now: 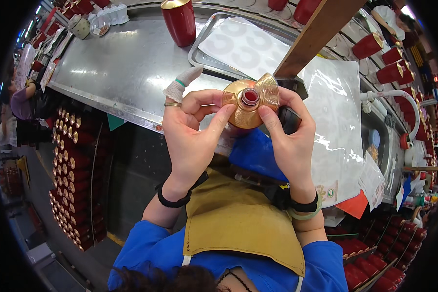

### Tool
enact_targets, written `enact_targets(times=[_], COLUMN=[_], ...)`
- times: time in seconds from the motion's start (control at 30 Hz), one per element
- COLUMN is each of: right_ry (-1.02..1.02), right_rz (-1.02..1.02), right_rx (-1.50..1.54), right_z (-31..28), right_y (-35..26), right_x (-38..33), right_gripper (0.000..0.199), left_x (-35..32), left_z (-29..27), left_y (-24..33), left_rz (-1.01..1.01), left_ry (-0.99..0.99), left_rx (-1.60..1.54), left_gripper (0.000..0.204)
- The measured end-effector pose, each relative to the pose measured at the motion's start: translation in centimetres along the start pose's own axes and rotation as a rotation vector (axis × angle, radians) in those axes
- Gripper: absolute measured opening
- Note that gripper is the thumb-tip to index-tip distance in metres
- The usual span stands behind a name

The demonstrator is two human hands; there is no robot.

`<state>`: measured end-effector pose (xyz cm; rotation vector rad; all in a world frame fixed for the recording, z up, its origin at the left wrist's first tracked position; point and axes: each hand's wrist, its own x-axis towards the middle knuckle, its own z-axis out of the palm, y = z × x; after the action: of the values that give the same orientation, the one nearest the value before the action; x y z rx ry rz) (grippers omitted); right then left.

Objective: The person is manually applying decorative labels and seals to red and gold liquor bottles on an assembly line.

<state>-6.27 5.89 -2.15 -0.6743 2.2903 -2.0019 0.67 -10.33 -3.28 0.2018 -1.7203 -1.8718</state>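
Both hands hold one gold-topped bottle (pixel 248 104) seen from above, with a small red cap at its centre and embossed gold foil around the shoulder. My left hand (pixel 190 129) grips its left side, thumb pressed on the foil; the index finger wears a white fabric finger cot and a ring sits on another finger. My right hand (pixel 287 131) grips the right side, thumb on the foil near the cap. The bottle's body is hidden below the hands.
A steel worktable (pixel 126 63) lies ahead with a metal tray (pixel 204 44) holding white sheets, a red gold-capped bottle (pixel 179 20), clear plastic film (pixel 340 112) and a wooden beam (pixel 321 34). Several red bottles (pixel 70 175) fill racks at left and right.
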Motion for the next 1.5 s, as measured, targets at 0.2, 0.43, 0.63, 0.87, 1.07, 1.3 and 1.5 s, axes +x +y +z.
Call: enact_targets(times=[0.2,0.43,0.63,0.87,1.07,1.3,1.5], right_ry=[0.0,0.005,0.007,0.002,-0.022,-0.062,-0.061], right_rz=[0.0,0.015,0.013,-0.017,0.024,-0.015,0.046], right_rx=[0.016,0.058,0.057,0.017,0.0,-0.058,0.005], right_z=[0.0,0.1,0.1,0.1,0.0,-0.1,-0.2], right_y=[0.1,0.2,0.3,0.2,0.0,0.9,0.9], right_x=[0.0,-0.1,-0.2,0.0,0.0,0.6,0.3], right_gripper=[0.028,0.028,0.027,0.028,0.031,0.039,0.044], left_x=[0.0,0.0,0.0,0.1,0.0,0.7,1.6], left_z=[0.0,-0.1,-0.2,-0.1,-0.1,-0.6,-1.1], left_y=[-0.1,-0.2,-0.1,-0.1,-0.1,-0.2,-0.7], left_rz=[-0.003,0.0,-0.004,-0.016,0.024,0.021,-0.217], left_ry=[0.002,0.0,-0.005,0.007,0.001,-0.04,-0.073], left_rx=[0.007,0.012,0.013,0.006,0.037,0.088,-0.173], left_gripper=[0.073,0.073,0.072,0.073,0.075,0.076,0.071])
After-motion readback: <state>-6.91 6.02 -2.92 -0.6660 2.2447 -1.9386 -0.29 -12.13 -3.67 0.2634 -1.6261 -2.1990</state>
